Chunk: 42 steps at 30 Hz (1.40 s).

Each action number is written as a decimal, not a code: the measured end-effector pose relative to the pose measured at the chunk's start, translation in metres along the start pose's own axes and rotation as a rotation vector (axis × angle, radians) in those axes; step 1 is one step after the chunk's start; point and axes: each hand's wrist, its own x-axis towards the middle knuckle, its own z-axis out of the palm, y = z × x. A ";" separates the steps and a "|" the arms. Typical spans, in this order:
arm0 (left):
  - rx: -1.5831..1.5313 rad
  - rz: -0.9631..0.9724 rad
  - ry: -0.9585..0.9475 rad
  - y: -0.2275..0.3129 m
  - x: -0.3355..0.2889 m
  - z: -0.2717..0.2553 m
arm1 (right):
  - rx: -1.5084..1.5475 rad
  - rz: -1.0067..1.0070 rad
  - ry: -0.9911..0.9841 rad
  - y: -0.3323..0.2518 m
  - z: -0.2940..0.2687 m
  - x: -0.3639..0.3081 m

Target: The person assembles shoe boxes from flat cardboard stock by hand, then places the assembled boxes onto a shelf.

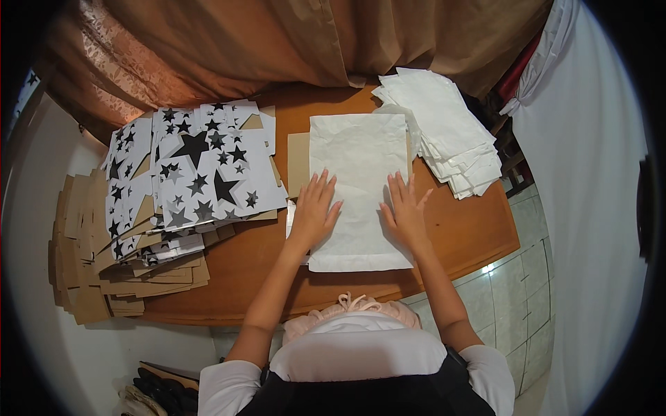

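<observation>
A white paper sheet point(359, 152), or perhaps a flat paper bag, lies in front of me on the wooden table. My left hand point(316, 208) rests flat on its left edge with the fingers stretched out. On its right edge my right hand point(406, 209) lies with fingers spread. Neither hand holds anything. Brown cardboard point(298, 163) sticks out from under the white paper on the left, and a thin strip of it shows on the right. Whatever else lies beneath the paper is hidden.
Left on the table point(472, 232) are stacked white pieces with black and grey stars point(201, 170). Brown cardboard pieces point(80, 236) pile up at the far left. A fanned stack of white papers point(444, 132) sits at the back right. A brown curtain point(277, 41) hangs behind the table.
</observation>
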 end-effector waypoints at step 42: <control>0.182 0.222 -0.842 -0.049 -0.031 0.051 | -0.050 -0.278 -0.805 0.015 0.043 -0.007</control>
